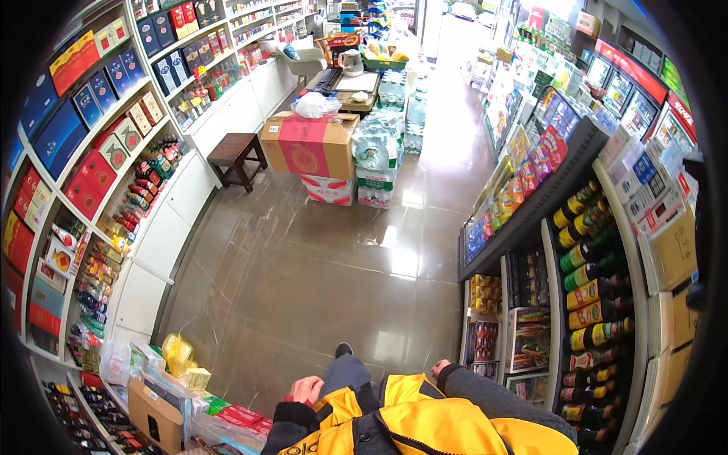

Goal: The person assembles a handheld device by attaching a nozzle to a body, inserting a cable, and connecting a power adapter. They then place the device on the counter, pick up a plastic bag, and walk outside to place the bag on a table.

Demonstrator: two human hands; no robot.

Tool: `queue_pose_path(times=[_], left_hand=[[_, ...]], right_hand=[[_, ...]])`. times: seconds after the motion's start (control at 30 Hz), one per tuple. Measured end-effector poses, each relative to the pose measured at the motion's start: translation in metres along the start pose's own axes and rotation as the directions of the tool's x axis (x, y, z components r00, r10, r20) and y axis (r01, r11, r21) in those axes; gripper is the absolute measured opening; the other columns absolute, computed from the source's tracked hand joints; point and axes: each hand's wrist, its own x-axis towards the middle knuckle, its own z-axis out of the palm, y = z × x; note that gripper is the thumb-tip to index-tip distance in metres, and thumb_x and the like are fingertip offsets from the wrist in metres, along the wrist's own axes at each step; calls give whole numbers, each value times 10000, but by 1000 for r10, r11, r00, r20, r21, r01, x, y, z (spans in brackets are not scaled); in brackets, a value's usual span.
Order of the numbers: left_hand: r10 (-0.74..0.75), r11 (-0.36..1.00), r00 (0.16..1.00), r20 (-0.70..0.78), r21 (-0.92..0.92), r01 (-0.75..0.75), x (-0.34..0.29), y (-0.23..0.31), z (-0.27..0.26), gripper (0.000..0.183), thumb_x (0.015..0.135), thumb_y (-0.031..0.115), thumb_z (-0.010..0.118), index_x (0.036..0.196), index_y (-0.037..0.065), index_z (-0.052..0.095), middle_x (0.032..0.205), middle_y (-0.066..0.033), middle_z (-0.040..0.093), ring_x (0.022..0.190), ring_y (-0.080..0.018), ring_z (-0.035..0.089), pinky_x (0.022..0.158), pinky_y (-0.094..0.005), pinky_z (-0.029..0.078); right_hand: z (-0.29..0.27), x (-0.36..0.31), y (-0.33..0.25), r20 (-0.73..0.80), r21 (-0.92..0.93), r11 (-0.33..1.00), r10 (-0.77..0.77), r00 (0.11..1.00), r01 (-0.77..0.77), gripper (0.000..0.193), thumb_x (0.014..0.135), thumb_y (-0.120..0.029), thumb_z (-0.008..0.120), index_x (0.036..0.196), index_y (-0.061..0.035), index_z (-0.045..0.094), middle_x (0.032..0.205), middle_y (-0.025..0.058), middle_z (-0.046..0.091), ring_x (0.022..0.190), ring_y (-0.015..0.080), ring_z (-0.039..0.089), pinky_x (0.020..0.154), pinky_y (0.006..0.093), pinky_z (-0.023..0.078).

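My left hand [307, 390] hangs low in front of my body, beside the left edge of my yellow jacket. Its fingers are loosely bent and a little apart, and no object shows in it. My right hand [440, 368] hangs at my other side, below a dark sleeve. It shows only small, and its fingers are too hidden to read. Neither hand touches any goods. Nearest to the left hand are red and green boxes [236, 414] on the low left side. To the right of my right hand stands a shelf with small packets [483, 341].
Tiled floor [303, 258] stretches ahead between wall shelves [114, 155] and a shelf of bottles [595, 292]. Beyond it stand a dark wooden stool [236, 154], a large carton [307, 144] on another box, and wrapped bottle packs [377, 144]. A bright doorway [447, 45] lies far ahead.
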Motion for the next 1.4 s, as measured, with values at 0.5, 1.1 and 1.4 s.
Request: queue_pose_path(times=[0.5, 1.1, 1.4], left_hand=[[355, 935, 930, 93, -9, -356, 334, 61, -89, 180, 879, 215, 610, 890, 51, 681, 868, -146, 684, 832, -348, 655, 738, -413, 526], [105, 990, 977, -186, -74, -121, 595, 112, -147, 124, 839, 84, 655, 948, 34, 681, 854, -105, 658, 778, -227, 661, 702, -325, 529], [280, 957, 838, -469, 63, -284, 861, 114, -246, 844, 702, 141, 806, 1426, 80, 375, 1339, -219, 401, 1229, -378, 453, 1016, -429, 421]], right_hand=[[-117, 98, -245, -387, 434, 835, -166, 907, 338, 174, 871, -120, 578, 957, -22, 692, 785, 108, 713, 685, 183, 691, 649, 329, 562], [-431, 125, -784, 450, 200, 129, -893, 25, 971, 433, 939, -240, 631, 1316, -39, 564, 1272, 99, 624, 1161, 193, 579, 1001, 308, 445], [-397, 244, -762, -46, 450, 607, -717, 696, 655, 307, 945, -138, 591, 1182, 57, 606, 979, 115, 699, 871, 151, 665, 793, 277, 539]])
